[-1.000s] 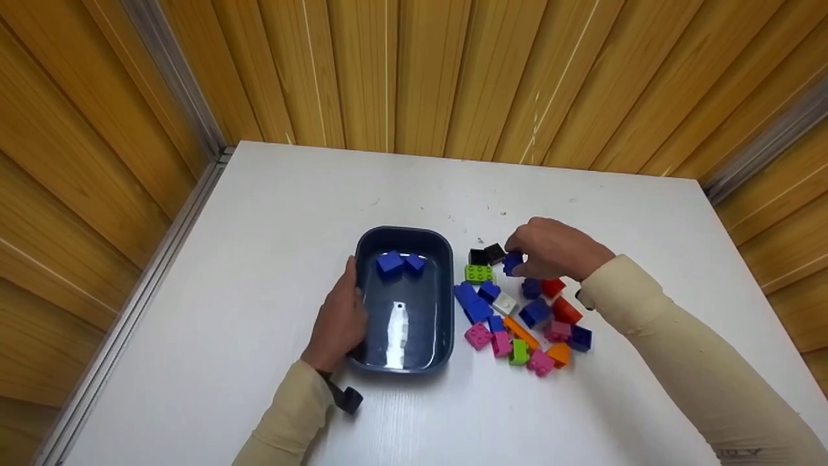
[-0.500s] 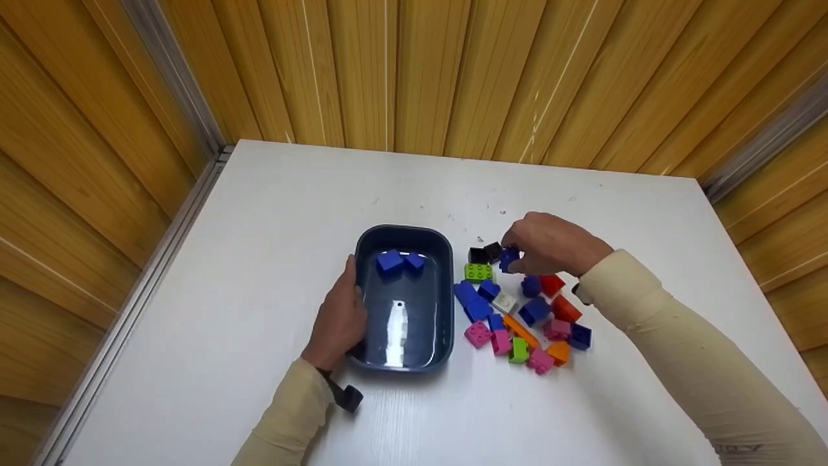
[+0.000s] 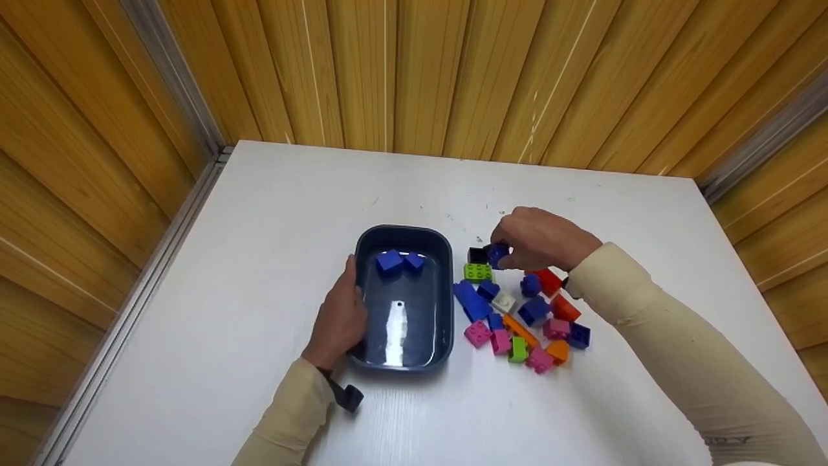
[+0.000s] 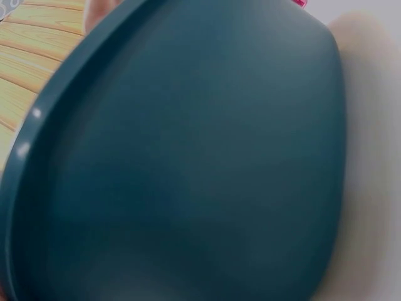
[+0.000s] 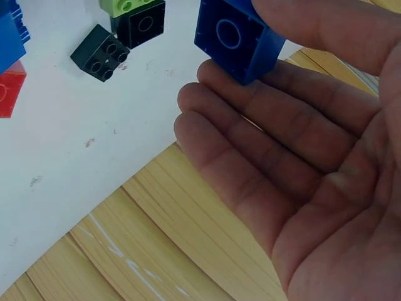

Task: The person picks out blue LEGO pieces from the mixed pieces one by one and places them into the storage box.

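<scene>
My right hand (image 3: 540,241) pinches a dark blue brick (image 3: 497,254) (image 5: 237,36) between thumb and fingertips, lifted a little above the black bricks (image 3: 479,254) (image 5: 101,52) at the far edge of a pile of coloured bricks (image 3: 517,317). My left hand (image 3: 339,320) grips the left rim of a dark blue tub (image 3: 436,304), whose outer wall (image 4: 188,163) fills the left wrist view. Two blue bricks (image 3: 400,262) lie inside the tub at its far end.
The white table (image 3: 259,213) stands in a corner of wooden-slat walls (image 3: 414,71). A green brick (image 3: 478,272) lies between the tub and the pile. Pink, orange, red and blue bricks spread to the right of the tub.
My right hand has lifted the dark blue brick and carried it slightly left, toward the tub. The left hand and the tub have not moved.
</scene>
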Demonstrator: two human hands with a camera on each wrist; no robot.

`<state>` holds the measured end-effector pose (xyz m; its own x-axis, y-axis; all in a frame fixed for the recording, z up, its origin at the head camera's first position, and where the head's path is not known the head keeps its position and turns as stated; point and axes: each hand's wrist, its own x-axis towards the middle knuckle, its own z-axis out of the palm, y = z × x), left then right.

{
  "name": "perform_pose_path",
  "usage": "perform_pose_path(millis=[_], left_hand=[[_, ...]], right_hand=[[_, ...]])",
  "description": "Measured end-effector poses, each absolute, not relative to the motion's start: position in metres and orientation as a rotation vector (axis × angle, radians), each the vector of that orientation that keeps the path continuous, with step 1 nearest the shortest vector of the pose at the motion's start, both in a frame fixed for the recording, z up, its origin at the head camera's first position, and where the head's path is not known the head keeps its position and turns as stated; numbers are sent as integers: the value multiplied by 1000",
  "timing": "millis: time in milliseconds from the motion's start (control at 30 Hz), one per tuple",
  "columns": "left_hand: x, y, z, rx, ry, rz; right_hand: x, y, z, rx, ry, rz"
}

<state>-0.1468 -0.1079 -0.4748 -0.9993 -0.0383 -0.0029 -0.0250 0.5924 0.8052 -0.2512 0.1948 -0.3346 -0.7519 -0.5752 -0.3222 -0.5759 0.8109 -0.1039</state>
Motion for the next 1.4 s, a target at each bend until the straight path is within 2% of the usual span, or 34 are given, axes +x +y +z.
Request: perform_pose_path(millis=[1400], left_hand=[[-145,-102,-473,40,-2780,-1399]], right_hand=[[-249,146,-326,-1033,2646,29]])
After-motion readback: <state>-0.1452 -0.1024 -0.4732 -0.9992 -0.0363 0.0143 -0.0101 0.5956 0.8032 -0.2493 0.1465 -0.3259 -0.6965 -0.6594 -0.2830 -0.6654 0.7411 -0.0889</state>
